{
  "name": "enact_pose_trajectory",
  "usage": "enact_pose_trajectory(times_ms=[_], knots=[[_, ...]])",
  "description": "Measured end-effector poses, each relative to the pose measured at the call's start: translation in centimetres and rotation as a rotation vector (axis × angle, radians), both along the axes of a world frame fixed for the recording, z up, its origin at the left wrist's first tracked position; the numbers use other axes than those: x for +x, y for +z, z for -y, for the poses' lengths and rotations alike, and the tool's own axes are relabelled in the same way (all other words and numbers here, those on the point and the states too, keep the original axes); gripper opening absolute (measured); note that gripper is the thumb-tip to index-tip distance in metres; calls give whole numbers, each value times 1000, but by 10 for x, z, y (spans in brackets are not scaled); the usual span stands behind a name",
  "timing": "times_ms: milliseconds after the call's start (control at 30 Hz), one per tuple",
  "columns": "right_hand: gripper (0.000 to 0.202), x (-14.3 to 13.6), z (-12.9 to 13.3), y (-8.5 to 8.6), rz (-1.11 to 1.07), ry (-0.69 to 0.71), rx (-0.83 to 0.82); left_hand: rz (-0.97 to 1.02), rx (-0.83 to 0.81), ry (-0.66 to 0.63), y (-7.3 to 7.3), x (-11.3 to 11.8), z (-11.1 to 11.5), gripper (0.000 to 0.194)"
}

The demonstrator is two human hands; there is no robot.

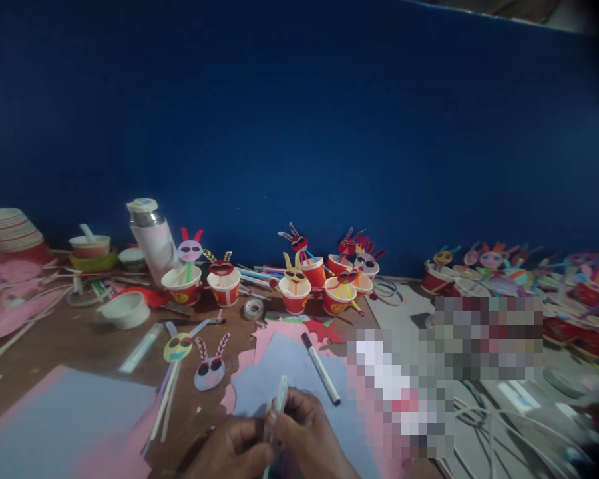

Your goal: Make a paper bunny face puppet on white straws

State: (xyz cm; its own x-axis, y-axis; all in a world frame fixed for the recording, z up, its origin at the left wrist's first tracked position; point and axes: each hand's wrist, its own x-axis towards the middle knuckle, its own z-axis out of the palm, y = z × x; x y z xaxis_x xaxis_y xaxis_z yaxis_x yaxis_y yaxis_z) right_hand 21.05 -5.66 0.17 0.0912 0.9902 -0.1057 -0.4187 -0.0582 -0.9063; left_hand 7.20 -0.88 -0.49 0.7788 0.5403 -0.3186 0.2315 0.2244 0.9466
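Observation:
At the bottom centre, my right hand (309, 429) pinches a slim, whitish, stick-like piece (282, 391) that stands nearly upright. The fingers of my left hand (237, 449) are closed round its lower part; the exact kind of piece is not plain. Beneath them lies a blue-grey paper sheet (272, 359) on top of pink paper. A marker pen (321, 369) rests on this sheet, to the right of my hands. On the left are a lilac paper face (209, 374) with patterned ears and a yellow paper face (178, 347) with strips below it.
Red paper cups (294, 296) with paper faces line the back, before a blue wall (299, 133). A flask (154, 243), a white bowl (124, 310) and stacked cups (12, 229) stand left. Tape (254, 308) lies behind the sheets. Cables (494, 426) curl at right.

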Motion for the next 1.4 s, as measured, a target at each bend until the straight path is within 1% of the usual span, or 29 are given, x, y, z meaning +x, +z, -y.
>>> enact_pose_trajectory(times_ms=[33,100,167,233,300,367,433,567,733,867,967,1067,1167,1300,1400], knots=[[32,0,0,-2,0,-10,-10,-12,12,10,-4,0,0,45],[33,0,1,-7,11,-30,-37,-37,42,3,-7,-1,0,37],[32,-1,2,-11,53,-79,-71,-45,64,-19,-4,-2,0,29],[33,-4,3,-14,90,-108,-92,-16,79,-2,0,-3,1,24],[33,-6,4,-17,94,-111,-108,16,86,40,2,-4,2,22],[34,-6,4,-18,64,-103,-122,16,76,46,2,-5,3,19],[34,-6,4,-19,47,-101,-135,-9,50,44,1,-5,4,18],[33,-4,4,-24,90,-101,-142,-25,8,59,-1,-4,4,25],[32,-6,7,-33,7,-15,-139,-5,75,89,4,-5,6,28],[34,-7,7,-29,13,-11,-106,42,75,89,7,-4,6,30],[39,-5,6,-22,-57,-24,-77,43,10,131,2,-2,2,36],[43,-2,5,-17,-104,-45,-86,14,-56,221,-7,1,-2,50],[42,2,5,-13,-39,-69,-84,19,-99,289,-9,2,-5,52],[40,3,4,-8,47,-37,-110,40,-128,303,-4,2,-7,49],[36,3,2,-7,102,-56,-103,32,-116,285,-3,1,-8,48]])
